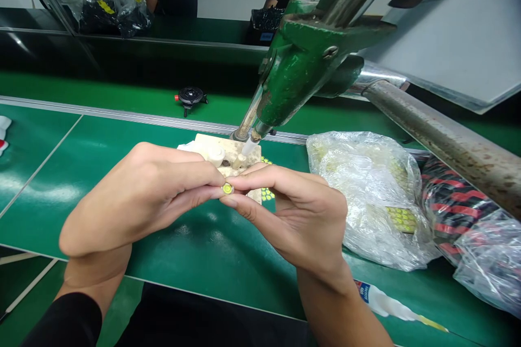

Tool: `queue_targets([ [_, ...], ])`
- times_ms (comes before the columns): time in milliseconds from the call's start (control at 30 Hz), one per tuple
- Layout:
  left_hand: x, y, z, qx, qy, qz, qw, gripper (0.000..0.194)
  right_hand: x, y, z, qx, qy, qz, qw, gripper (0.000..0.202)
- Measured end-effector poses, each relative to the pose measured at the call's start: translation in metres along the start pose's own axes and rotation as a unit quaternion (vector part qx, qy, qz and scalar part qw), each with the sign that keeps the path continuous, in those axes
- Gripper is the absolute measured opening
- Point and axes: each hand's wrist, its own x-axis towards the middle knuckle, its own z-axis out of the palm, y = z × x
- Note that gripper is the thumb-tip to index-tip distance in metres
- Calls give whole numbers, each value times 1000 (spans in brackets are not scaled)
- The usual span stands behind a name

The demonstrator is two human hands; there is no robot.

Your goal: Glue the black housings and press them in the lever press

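Just in front of the press, my left hand [146, 195] and my right hand [297, 211] meet, fingertips pinched around a small round yellow-green disc [227, 188] with a pale rim. Both hands are closed on it. Behind them lies a worn cream-coloured block [228, 145] with small round parts on top, partly covered by my fingers. A white tip [249, 146] of the green press [301, 59] points down at this block. More yellow-green discs [267, 193] show beside the block, partly hidden by my right hand.
A clear plastic bag [366, 190] with yellow-green discs lies right, beside a wrapped black-and-red bundle [456, 206]. A glue bottle [386, 303] lies near my right forearm. A round black part [191, 97] sits on the conveyor behind. Two people in dark clothes stand across the line.
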Motion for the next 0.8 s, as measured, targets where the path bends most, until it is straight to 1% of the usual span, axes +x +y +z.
queue_targets([
  [167,-1,-4,3,-10,18,24,999,12,2,-1,-2,6,-2,12,1000,10],
  [300,-5,-6,4,-6,5,47,999,16,5,-6,-7,4,-47,31,998,8],
  [367,-6,-7,-1,-28,-20,59,998,19,6,-9,-7,0,-92,24,995,7],
  [433,-7,-13,-8,-89,-72,72,991,18,3,-11,-5,-15,-134,9,991,6],
  [500,-4,-29,-13,-162,-116,54,978,18,-6,-10,2,-47,-164,10,985,3],
  [533,-1,-43,-12,-192,-113,24,975,20,-16,-8,5,-71,-173,17,982,2],
  [567,3,-60,-9,-213,-86,-25,973,25,-28,-3,8,-99,-185,28,977,4],
  [600,8,-80,-3,-225,-26,-89,970,30,-45,3,11,-131,-199,37,971,7],
  [633,14,-103,6,-232,61,-163,957,31,-64,10,12,-165,-198,43,965,10],
  [667,21,-125,17,-234,166,-254,924,24,-86,19,13,-192,-186,57,962,11],
  [700,29,-148,28,-224,266,-348,871,17,-109,29,12,-211,-168,79,960,12],
  [733,37,-168,40,-205,313,-390,841,16,-133,39,11,-228,-139,101,958,13],
  [800,54,-202,62,-186,348,-438,808,19,-177,56,8,-274,-58,129,951,16],
])
